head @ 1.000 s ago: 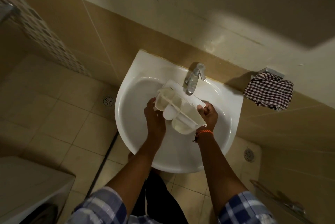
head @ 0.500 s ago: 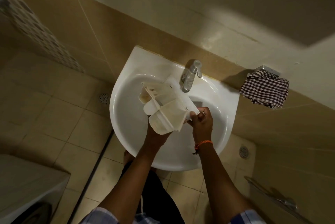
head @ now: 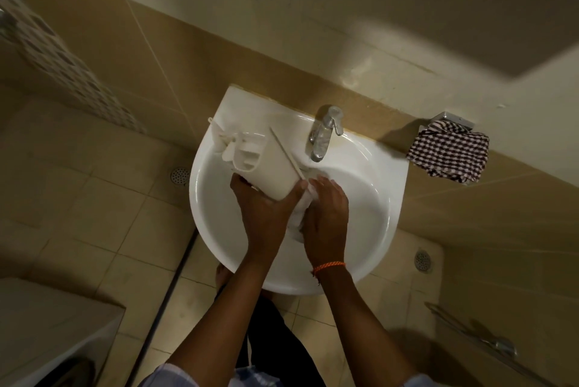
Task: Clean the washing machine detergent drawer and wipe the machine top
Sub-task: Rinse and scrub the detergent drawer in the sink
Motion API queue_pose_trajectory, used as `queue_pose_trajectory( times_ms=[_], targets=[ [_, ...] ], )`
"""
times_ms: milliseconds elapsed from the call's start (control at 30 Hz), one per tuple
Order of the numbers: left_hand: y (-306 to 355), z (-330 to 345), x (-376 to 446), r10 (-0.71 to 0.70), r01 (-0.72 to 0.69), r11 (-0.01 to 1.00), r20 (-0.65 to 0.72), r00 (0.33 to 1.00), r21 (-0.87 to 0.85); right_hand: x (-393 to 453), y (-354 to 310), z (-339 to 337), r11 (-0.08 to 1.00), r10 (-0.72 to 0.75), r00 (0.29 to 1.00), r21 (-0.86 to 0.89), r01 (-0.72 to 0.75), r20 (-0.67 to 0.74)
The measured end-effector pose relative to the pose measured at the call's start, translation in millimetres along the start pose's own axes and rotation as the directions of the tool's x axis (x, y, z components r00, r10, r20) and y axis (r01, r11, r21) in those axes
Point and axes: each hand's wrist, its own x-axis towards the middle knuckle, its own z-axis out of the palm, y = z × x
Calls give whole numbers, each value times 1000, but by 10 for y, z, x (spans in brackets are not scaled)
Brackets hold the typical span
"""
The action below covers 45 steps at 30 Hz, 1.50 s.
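The cream plastic detergent drawer is tilted over the left half of the white sink, its compartments facing left and its far end over the rim. My left hand grips the drawer's near end from below. My right hand is closed on a white part at that same end, between the two hands; it looks like the drawer's front panel, though I cannot tell for sure. A corner of the washing machine top shows at the bottom left.
A chrome tap stands at the back of the sink, just right of the drawer. A checked cloth hangs on a wall holder to the right. Floor drains lie beside the sink. A metal rail is at the bottom right.
The drawer has swung from under the tap to the sink's left side and turned over. Both hands have come together at its near end.
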Motion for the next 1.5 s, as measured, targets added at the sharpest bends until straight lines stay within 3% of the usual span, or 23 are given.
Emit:
queue_pose_trajectory(
  times_ms=[133, 233, 367, 433, 567, 633, 733, 800, 900, 1033, 1267, 1367, 1500],
  targets=[
    [40, -13, 132, -195, 194, 965, 13, 981, -179, 41, -116, -87, 993, -96, 992, -67, 102, 82],
    [81, -53, 132, -310, 316, 907, 69, 948, -279, 101, -177, -174, 996, -71, 978, -44, 81, 197],
    [-1, -200, 132, -261, 350, 850, 264, 929, -394, 285, -276, -324, 995, 6, 974, -98, 17, 225],
    [-23, -295, 122, -226, 355, 858, 348, 910, -372, 468, -252, -439, 992, 77, 969, -119, -49, 237],
    [-46, -404, 128, -162, 310, 905, 438, 884, -292, 766, -168, -634, 973, 230, 917, -54, -225, 325],
    [-70, -420, 130, -157, 349, 868, 471, 868, -354, 880, -141, -694, 969, 238, 891, -33, -244, 387],
    [-145, -406, 143, -187, 484, 748, 556, 810, -455, 990, -138, -689, 977, 208, 909, -125, -174, 361],
    [-202, -363, 143, -202, 529, 712, 587, 784, -462, 1012, -185, -633, 951, 176, 938, -296, -84, 298],
    [-242, -314, 91, -257, 586, 669, 597, 760, -457, 942, -251, -520, 851, 0, 986, -518, 89, 169],
    [-286, -259, 31, -314, 616, 650, 581, 751, -445, 623, -340, -264, 886, -162, 984, -426, 180, 80],
    [-331, -270, 17, -323, 563, 738, 537, 779, -373, 139, -261, 44, 922, -119, 948, -320, 216, 296],
    [-360, -280, 59, -371, 602, 699, 523, 767, -387, 221, -56, -74, 866, -124, 931, -421, 271, 344],
    [-391, -185, 76, -388, 637, 657, 544, 744, -403, 282, 99, -189, 810, -93, 963, -543, 222, 254]
  ],
)
